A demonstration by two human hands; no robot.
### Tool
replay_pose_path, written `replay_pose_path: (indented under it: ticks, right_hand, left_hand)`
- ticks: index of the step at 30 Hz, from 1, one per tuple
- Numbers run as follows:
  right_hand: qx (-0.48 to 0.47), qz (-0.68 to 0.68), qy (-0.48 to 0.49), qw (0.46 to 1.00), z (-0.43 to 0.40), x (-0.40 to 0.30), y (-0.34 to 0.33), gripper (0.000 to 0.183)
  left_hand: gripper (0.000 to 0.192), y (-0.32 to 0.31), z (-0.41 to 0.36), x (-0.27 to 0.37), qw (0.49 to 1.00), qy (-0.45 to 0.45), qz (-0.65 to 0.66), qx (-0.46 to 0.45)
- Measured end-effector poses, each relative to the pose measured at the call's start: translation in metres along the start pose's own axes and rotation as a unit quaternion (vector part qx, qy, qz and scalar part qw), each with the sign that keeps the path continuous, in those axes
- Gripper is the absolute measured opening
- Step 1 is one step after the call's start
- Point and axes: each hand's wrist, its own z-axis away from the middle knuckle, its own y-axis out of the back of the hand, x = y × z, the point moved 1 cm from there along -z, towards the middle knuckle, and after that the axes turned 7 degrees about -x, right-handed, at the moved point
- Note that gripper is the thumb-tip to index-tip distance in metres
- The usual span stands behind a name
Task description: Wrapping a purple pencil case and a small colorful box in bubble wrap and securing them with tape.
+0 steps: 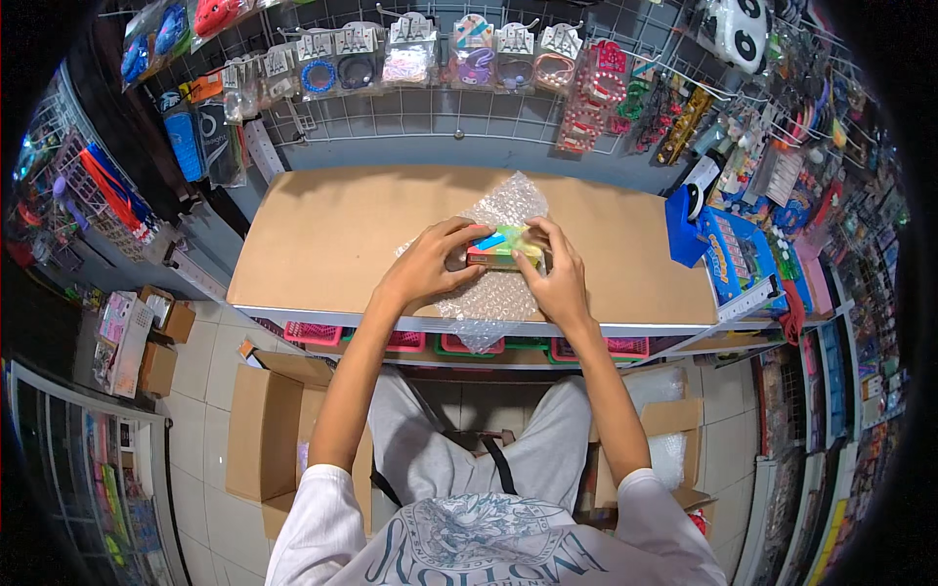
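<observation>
A small printed carton (pixel 506 253), green, yellow and red with a blue patch, lies on a sheet of bubble wrap (pixel 489 299). My left hand (pixel 432 260) grips its left end, thumb along the near side and fingers over the top. At the right end, my right hand (pixel 555 271) has its thumb and fingers curled around the carton. The bubble wrap lies cornerwise on the brown tabletop (pixel 330 242), one corner hanging over the front edge.
A blue tape dispenser (pixel 685 227) stands at the table's right end beside a blue display box (pixel 740 256). Pink baskets (pixel 314 333) sit on the shelf below. Open cardboard boxes flank my legs, left (pixel 256 432) and right (pixel 674 417). Hair ties in packets (pixel 410 62) hang on the wire grid behind.
</observation>
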Motion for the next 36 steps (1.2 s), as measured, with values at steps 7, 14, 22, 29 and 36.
replay_pose_path:
  ticks: [7, 14, 22, 29, 36]
  right_hand:
    - [-0.056, 0.070, 0.065, 0.994, 0.001, 0.001, -0.002, 0.035]
    - [-0.058, 0.040, 0.012, 0.997, 0.006, -0.001, -0.002, 0.031]
    - [-0.016, -0.219, -0.102, 0.970, 0.009, 0.021, -0.005, 0.023]
    - [0.017, -0.393, -0.160, 0.906, -0.020, 0.039, 0.022, 0.023]
    - [-0.240, -0.203, -0.168, 0.934, -0.070, 0.069, 0.034, 0.024]
  left_hand:
    - [0.056, 0.001, 0.000, -0.001, 1.000, -0.014, 0.003, 0.015]
    - [0.058, 0.005, 0.002, 0.010, 0.994, -0.062, -0.081, 0.049]
    - [0.046, -0.014, -0.015, 0.031, 0.981, -0.168, -0.093, -0.023]
    - [0.040, -0.019, -0.012, 0.027, 0.990, -0.120, -0.065, -0.021]
    - [0.042, -0.019, -0.012, 0.028, 0.990, -0.129, -0.054, -0.015]
